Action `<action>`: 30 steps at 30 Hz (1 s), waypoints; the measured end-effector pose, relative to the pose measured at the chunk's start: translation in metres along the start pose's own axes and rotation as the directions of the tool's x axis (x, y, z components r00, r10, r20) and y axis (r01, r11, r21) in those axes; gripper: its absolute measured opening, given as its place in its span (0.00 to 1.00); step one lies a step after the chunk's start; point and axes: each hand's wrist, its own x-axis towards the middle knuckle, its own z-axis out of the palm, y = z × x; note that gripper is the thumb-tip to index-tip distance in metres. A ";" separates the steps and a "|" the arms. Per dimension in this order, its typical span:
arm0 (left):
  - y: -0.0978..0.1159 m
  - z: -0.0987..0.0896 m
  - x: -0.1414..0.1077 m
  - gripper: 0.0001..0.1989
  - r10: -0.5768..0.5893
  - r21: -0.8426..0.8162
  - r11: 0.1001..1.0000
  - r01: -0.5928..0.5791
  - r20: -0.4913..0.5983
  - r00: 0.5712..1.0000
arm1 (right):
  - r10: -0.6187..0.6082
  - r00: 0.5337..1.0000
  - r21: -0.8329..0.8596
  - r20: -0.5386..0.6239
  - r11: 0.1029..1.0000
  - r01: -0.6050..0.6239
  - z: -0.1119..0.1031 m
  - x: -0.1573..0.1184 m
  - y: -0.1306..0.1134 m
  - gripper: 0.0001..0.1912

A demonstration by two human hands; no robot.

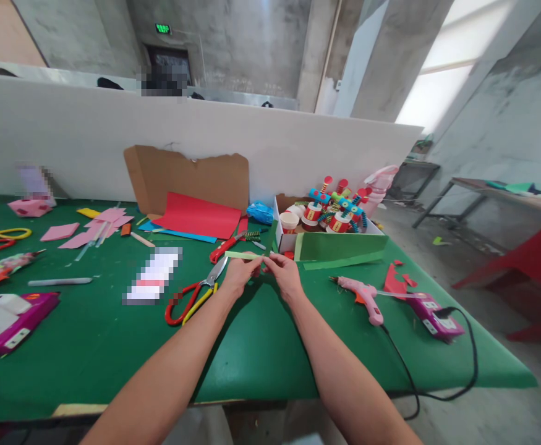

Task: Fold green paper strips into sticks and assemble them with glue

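A light green paper strip (243, 254) runs above the fingers of my left hand (243, 272), which is closed on it in a pinch. My right hand (282, 270) is pinched at the strip's right end, its fingertips almost touching those of the left. A dark green piece (273, 236) stands up just behind the fingertips. Beside the left hand lie scissors (196, 293) with red and yellow handles. Just beyond the hands is a red-handled cutter (224, 246) with a green coil near it.
A white box (277, 232) holds cups and colourful figures. A pink glue gun (365, 296) lies at right, near a purple power strip (437, 318) with a black cord. Red paper (200, 214) leans by cardboard (182, 179). Pink paper (98, 228) and a pen (60, 282) are at left.
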 end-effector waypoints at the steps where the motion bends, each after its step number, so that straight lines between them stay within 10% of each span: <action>1: 0.000 0.000 0.000 0.15 0.012 0.029 1.000 -0.012 0.001 1.000 | -0.012 1.000 -0.021 -0.015 1.000 0.012 0.000 0.000 0.000 0.14; 13: -0.002 -0.002 0.002 0.16 0.015 -0.064 0.998 -0.013 0.046 0.999 | 0.104 0.993 0.092 0.049 0.990 -0.108 -0.003 0.003 0.005 0.17; 30: -0.008 -0.004 0.008 0.16 -0.046 -0.223 0.974 0.039 -0.027 0.999 | -0.052 0.997 0.059 -0.056 0.997 0.055 0.007 0.006 0.010 0.17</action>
